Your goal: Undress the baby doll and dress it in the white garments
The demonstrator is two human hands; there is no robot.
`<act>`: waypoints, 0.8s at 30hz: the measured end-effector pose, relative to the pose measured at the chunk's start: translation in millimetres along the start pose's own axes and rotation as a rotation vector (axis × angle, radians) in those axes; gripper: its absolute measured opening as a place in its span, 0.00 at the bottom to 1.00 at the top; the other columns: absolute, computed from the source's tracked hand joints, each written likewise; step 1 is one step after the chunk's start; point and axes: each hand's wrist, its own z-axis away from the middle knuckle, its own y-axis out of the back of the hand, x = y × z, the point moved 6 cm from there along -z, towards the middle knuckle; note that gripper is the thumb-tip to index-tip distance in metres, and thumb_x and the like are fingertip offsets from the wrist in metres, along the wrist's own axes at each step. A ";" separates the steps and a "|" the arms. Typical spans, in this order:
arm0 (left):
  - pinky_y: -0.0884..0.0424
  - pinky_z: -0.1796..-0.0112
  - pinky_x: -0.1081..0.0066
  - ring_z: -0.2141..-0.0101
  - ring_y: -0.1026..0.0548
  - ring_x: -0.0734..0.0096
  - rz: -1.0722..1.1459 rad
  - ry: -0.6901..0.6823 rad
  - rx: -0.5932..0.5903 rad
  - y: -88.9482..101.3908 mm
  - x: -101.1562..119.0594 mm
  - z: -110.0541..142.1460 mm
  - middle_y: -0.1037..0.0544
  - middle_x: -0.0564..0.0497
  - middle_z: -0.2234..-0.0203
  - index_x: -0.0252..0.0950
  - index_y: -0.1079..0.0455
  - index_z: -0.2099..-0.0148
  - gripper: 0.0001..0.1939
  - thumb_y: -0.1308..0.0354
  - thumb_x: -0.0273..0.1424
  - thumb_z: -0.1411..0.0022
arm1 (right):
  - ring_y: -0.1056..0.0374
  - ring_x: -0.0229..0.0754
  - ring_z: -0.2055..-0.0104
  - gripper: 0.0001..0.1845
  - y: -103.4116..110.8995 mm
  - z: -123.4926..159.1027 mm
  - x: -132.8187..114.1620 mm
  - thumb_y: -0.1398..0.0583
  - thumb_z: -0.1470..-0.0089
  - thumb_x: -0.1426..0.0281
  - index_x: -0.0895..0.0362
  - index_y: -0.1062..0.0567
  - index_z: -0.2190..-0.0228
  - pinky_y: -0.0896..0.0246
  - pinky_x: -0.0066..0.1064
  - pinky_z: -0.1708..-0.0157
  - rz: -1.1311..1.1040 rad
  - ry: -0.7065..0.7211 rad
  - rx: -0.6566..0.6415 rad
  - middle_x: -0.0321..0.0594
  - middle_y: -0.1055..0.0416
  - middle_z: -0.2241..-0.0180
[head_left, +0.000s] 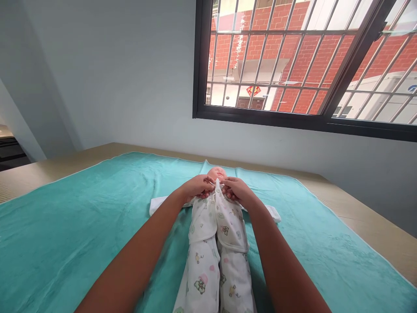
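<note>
A baby doll [217, 173] lies on its back on a teal blanket [81, 217], head toward the window. It wears a white printed romper [215, 243] whose front flaps overlap on the chest. My left hand [197, 187] pinches the left edge of the collar just under the doll's chin. My right hand [236, 189] pinches the right edge of the collar, fingers closed on the cloth. Both forearms reach in from the bottom of the view on either side of the doll's legs.
The blanket covers a wooden platform [365, 213] set against a grey wall. A black-framed barred window [293, 65] above shows a red brick building outside. The doll's white sleeves [273, 213] spread sideways on the blanket.
</note>
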 end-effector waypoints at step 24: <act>0.32 0.57 0.70 0.58 0.25 0.65 -0.161 -0.317 0.345 -7.1 4.5 -11.6 0.20 0.50 0.59 0.38 0.21 0.58 0.14 0.43 0.37 0.41 | 0.44 0.31 0.80 0.09 -1.9 -6.1 0.4 0.37 0.54 0.65 0.56 0.31 0.77 0.45 0.25 0.81 -0.120 -0.002 0.183 0.34 0.36 0.80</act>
